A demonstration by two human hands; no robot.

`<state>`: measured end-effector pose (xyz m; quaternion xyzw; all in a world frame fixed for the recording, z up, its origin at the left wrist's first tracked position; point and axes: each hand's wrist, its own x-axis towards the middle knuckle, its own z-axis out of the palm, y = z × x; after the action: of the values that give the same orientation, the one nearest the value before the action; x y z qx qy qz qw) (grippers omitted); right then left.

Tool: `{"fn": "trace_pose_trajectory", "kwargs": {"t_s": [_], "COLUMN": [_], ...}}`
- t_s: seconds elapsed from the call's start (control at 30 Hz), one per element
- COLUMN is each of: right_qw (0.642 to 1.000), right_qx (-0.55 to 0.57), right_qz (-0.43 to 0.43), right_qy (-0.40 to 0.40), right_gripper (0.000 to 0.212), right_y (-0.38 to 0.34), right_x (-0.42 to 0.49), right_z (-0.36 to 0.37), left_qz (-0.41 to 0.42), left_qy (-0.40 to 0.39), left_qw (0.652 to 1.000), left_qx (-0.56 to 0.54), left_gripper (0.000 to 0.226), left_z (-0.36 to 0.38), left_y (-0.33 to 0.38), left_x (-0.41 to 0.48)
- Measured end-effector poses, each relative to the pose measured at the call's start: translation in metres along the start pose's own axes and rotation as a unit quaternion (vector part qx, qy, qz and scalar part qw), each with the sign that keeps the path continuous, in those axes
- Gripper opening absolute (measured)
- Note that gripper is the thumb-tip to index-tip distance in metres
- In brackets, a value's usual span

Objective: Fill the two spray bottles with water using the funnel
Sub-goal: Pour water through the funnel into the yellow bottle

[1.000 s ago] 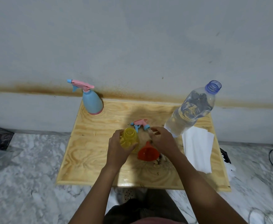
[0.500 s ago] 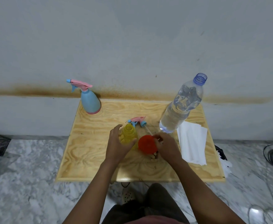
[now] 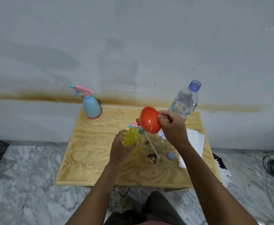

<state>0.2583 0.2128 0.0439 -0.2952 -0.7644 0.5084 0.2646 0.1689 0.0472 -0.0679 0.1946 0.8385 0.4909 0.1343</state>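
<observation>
Above table (image 3: pixel 87 159) now: funnel (image 3: pixel 150 120) in R hand (image 3: pixel 172 127) pinch, L hand (image 3: pixel 120 148) gripping yellow bottle (image 3: pixel 131 138).

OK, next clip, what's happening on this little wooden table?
A person is setting up to fill spray bottles. The left hand steadies the open yellow spray bottle on the wooden table, while the right hand holds the red funnel in the air, tilted, not yet in the neck. The removed sprayer head lies behind. The blue spray bottle stands capped at the back; the uncapped water bottle waits.
</observation>
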Motion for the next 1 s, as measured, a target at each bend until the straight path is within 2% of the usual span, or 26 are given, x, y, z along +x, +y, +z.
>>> {"fn": "trace_pose_trajectory", "kwargs": {"t_s": [0.37,0.67,0.9,1.0], "right_qw": [0.995,0.993,0.990,0.990], "right_qx": [-0.072,-0.099,-0.117,-0.115], "right_qz": [-0.001,-0.033,-0.033,-0.036], "right_qy": [-0.072,-0.059,-0.077,-0.079], "right_gripper": [0.014,0.017,0.018,0.017], "right_y": [-0.003,-0.006,0.002,0.005], "right_x": [0.010,0.014,0.011,0.009], "right_z": [0.034,0.032,0.038,0.039], "left_qz": [-0.017,-0.025,-0.021,-0.010], "left_qy": [-0.007,-0.012,-0.019,-0.047], "left_qw": [1.000,0.999,0.999,0.999], "left_qx": [0.015,0.022,0.017,0.002], "left_gripper": [0.067,0.067,0.075,0.076], "left_z": [0.004,0.002,-0.001,-0.010], "left_y": [0.003,0.002,0.004,0.003], "left_x": [0.002,0.001,-0.002,-0.002]}}
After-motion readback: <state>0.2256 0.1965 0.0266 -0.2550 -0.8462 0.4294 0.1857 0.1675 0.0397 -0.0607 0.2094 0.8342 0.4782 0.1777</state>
